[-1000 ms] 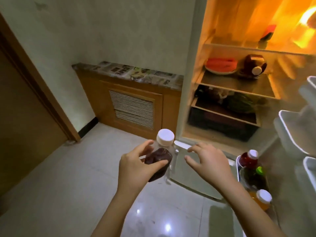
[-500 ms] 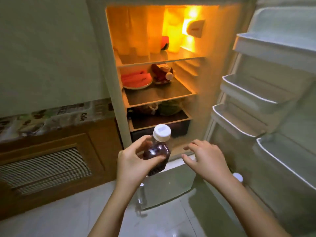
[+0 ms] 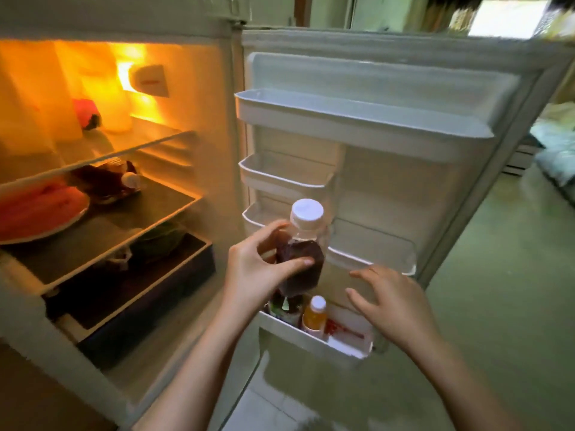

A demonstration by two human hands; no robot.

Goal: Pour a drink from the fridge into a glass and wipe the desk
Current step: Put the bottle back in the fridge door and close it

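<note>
Standing open, the fridge fills the left and middle of the view, its inside lit amber and its door swung out to the right. The door carries a long top rack, two short racks below it, and a bottom rack near the person's hands. Inside the fridge, glass shelves run back from the left edge; on the middle one sits a plate of red watermelon slices, with a dark jar lying just behind it. Lower down is a dark drawer with greens above it.

The left hand holds a clear bottle of dark drink upright in front of the door, above the bottom rack. Its fingers are clamped around the bottle's body, thumb across the front over the dark liquid. The bottle is partly full, clear at the neck, and capped with a white screw cap.

The right hand hovers just beside the bottle, palm down, fingers spread apart and touching nothing.

In the bottom rack stand a small orange bottle with a white cap, a darker bottle with a green label partly hidden behind the held one, and a flat red packet to the right.
</note>
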